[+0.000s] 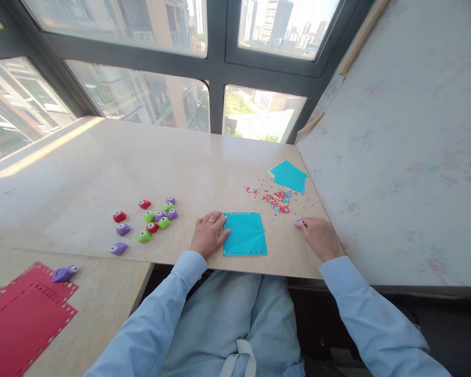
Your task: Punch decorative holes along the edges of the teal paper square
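The left hand (208,234) lies flat on the desk (102,167), its grip released, fingertips pressing the left edge of a creased blue sheet (245,234) near the front edge, likely to keep it from sliding. The sheet has small holes along its top and bottom edges. The right hand (318,235) rests to the right, its grip curled around a small purple punch (299,224), ready for use. Beyond the sheet lies a scatter of red and blue paper bits (277,200), with more blue sheets (288,175) behind. A cluster of spare punches (157,215) sits left, within reach.
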Demonstrator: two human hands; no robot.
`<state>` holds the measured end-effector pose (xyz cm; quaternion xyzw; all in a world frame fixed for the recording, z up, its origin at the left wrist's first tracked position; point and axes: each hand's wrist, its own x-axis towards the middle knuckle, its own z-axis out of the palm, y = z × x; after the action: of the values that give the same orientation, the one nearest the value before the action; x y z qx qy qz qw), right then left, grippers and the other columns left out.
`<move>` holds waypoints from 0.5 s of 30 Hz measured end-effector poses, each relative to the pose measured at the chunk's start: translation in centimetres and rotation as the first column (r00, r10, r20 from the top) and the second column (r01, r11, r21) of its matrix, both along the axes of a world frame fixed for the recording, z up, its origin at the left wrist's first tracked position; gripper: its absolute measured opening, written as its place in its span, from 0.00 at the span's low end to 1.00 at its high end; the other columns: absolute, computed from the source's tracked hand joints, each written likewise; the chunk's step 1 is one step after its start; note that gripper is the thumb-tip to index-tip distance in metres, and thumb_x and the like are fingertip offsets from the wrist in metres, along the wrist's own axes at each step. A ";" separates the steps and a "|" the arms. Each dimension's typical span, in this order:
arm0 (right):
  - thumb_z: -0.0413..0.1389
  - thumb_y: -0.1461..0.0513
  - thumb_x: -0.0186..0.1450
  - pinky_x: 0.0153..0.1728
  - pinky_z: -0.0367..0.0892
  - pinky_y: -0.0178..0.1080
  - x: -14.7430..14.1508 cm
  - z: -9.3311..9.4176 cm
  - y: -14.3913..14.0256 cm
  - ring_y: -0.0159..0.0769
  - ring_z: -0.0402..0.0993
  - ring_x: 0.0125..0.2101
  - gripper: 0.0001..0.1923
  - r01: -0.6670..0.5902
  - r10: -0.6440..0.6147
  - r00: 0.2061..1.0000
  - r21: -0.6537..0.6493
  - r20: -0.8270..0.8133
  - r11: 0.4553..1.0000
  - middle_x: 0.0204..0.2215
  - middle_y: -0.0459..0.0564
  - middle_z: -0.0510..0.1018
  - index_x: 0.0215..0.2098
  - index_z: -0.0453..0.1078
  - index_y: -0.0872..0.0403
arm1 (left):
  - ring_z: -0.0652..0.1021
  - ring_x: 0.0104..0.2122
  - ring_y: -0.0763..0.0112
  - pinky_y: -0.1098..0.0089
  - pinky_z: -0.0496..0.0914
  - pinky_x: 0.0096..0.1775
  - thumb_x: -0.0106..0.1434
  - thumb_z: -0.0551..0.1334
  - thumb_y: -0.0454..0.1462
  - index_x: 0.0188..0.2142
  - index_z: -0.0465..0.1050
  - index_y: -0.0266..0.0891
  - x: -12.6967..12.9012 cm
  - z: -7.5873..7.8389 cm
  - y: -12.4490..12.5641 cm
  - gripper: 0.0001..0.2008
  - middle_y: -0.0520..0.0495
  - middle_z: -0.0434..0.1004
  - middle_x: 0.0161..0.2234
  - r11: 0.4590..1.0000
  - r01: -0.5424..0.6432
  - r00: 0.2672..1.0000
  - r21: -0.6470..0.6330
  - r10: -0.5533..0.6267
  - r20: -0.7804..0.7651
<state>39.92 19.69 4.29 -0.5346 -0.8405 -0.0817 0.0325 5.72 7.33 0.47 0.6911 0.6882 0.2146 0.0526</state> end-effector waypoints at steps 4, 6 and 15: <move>0.54 0.59 0.70 0.37 0.56 0.41 -3.5 0.0 -1.5 0.43 0.71 0.38 0.11 -0.092 0.093 0.995 0.018 -0.027 0.996 0.34 0.53 0.78 0.35 0.74 0.55 | 0.66 0.60 0.53 0.51 0.61 0.56 0.68 0.56 0.47 0.57 0.70 0.45 0.0 0.0 0.0 0.20 0.42 0.68 0.60 1.000 -0.004 1.000 -0.002 0.004 -0.004; 0.55 0.58 0.70 0.37 0.56 0.41 -4.8 -0.2 -1.9 0.43 0.71 0.38 0.10 -0.131 0.131 0.990 0.019 -0.050 0.991 0.33 0.53 0.77 0.35 0.74 0.55 | 0.66 0.60 0.53 0.51 0.61 0.55 0.68 0.56 0.47 0.57 0.70 0.45 0.0 0.0 0.0 0.21 0.42 0.68 0.60 1.000 -0.003 1.000 -0.004 0.003 -0.004; 0.56 0.48 0.68 0.34 0.61 0.40 -7.4 -2.4 -2.3 0.43 0.71 0.34 0.18 -0.178 0.171 0.940 0.001 -0.295 0.984 0.31 0.52 0.75 0.36 0.69 0.55 | 0.65 0.61 0.54 0.51 0.61 0.55 0.68 0.57 0.46 0.57 0.69 0.44 0.1 -0.1 0.0 0.20 0.41 0.68 0.60 1.000 0.002 1.000 0.002 -0.002 0.003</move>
<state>32.55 17.43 1.89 -0.4646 -0.8714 0.0126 0.1570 5.83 7.29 0.41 0.6916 0.6870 0.2164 0.0534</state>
